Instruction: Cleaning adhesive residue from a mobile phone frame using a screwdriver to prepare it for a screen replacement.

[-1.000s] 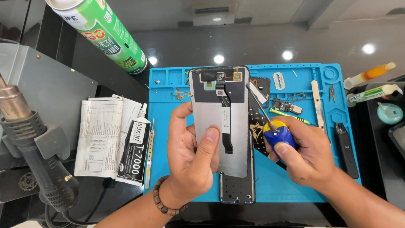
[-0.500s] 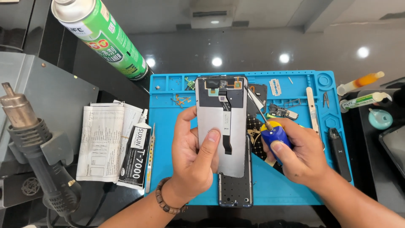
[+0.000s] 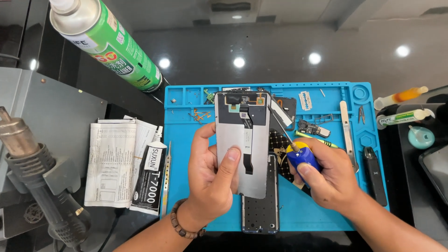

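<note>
Little has shifted since the earlier frames: both hands stay at the same work, and the screen panel (image 3: 242,144) still stands lifted in the left hand (image 3: 212,182).

That left hand is closed on the panel, thumb pressed flat on its grey back and fingers wrapped behind its left edge. A thin black ribbon cable (image 3: 247,140) runs down the panel's middle. Below and behind it lies the phone body (image 3: 260,212), flat on the blue mat (image 3: 186,140).

At the panel's right edge, the right hand (image 3: 329,179) pinches a blue and yellow screwdriver (image 3: 301,156), whose thin shaft points up toward the panel's upper right edge.

Left of the mat, a black glue tube (image 3: 150,175) lies beside folded paper (image 3: 114,163) on the bench. A green spray can (image 3: 109,44) stands near the mat's upper left corner, and a heat gun (image 3: 32,172) sits far left.
</note>
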